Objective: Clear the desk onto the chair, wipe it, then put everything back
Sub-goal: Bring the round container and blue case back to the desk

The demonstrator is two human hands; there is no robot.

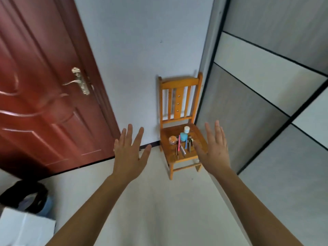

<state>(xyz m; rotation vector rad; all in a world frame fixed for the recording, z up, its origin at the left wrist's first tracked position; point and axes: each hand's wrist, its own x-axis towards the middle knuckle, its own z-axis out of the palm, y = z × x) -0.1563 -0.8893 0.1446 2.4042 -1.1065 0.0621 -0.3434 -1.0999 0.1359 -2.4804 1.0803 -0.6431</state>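
Note:
A small wooden chair (179,96) stands against the white wall in the corner. On its seat lie a blue bottle (183,136) with a white cap, a small round jar (172,139), a pink pen (179,140) and several other pens and slim tools (189,144). My left hand (131,153) is stretched out, fingers spread, empty, to the left of the chair. My right hand (215,150) is also spread and empty, in front of the seat's right edge, covering part of it. The desk is out of view.
A red-brown door (44,86) with a brass handle (78,82) fills the left. A grey and white panelled wardrobe (266,103) runs along the right. A blue bin with a black bag (28,197) and a white box (23,228) sit at the lower left on the pale floor.

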